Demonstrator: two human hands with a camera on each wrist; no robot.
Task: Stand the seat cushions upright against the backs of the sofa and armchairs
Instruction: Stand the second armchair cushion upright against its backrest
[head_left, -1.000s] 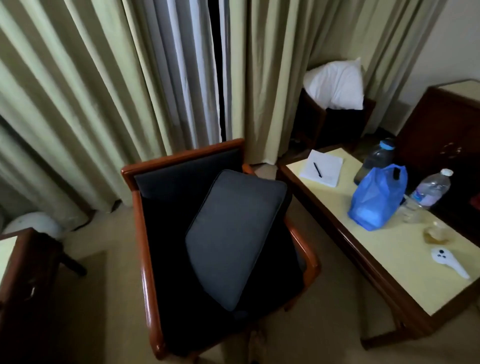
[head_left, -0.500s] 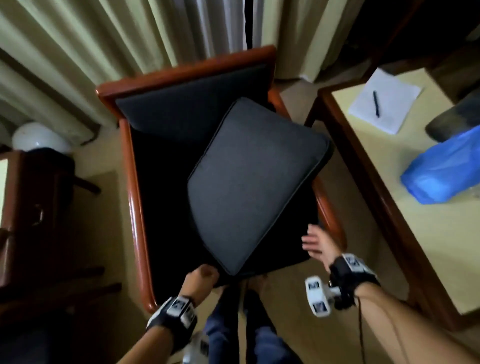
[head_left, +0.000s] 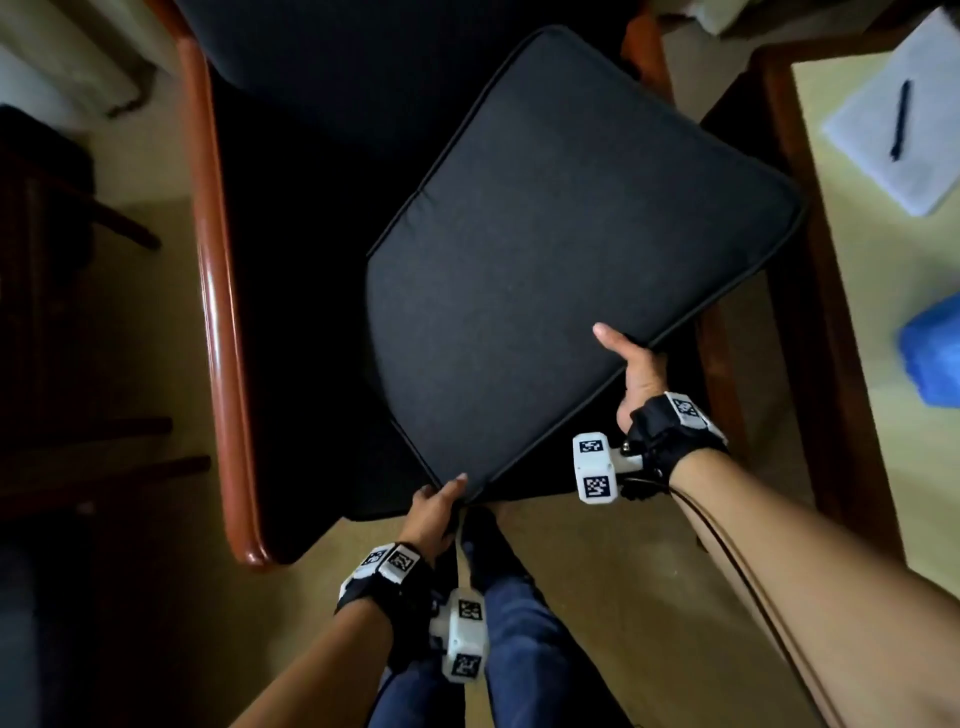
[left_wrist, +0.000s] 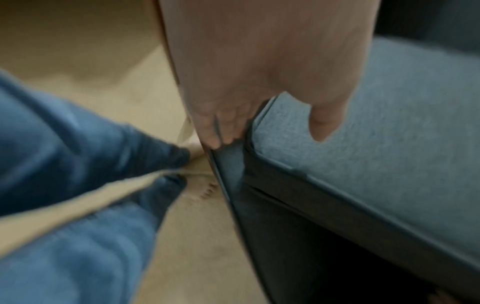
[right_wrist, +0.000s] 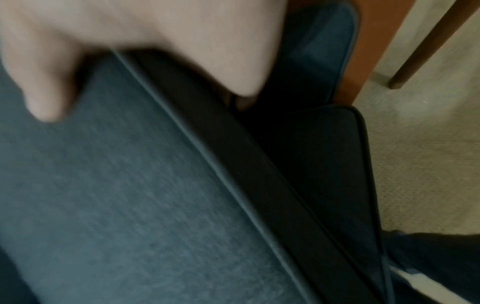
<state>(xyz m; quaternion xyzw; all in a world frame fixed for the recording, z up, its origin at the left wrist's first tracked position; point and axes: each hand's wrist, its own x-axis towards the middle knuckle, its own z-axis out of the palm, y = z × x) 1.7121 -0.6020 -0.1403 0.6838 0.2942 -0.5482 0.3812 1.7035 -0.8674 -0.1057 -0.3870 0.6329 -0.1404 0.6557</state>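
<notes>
A dark grey square seat cushion (head_left: 561, 249) lies askew over the wooden armchair (head_left: 218, 291), one corner out past the right armrest. My left hand (head_left: 434, 506) grips its near corner, thumb on top and fingers under the edge, as the left wrist view shows on the cushion (left_wrist: 376, 154) under my left hand (left_wrist: 272, 115). My right hand (head_left: 628, 358) holds the near right edge, thumb pressed on the top face. In the right wrist view my right hand (right_wrist: 145, 67) wraps that edge of the cushion (right_wrist: 130, 195), fingers hidden below. The chair's dark backrest (head_left: 395, 57) is at the top.
A low table (head_left: 857, 322) stands close on the right with a notepad (head_left: 909, 114), a pen (head_left: 897, 119) and a blue plastic bag (head_left: 932, 353). Dark wooden furniture (head_left: 52, 322) sits at the left. My legs in blue jeans (head_left: 519, 623) stand on beige carpet before the chair.
I have stepped up to the chair and looked down. Both hands have come in and taken hold of the cushion's near corner and right edge.
</notes>
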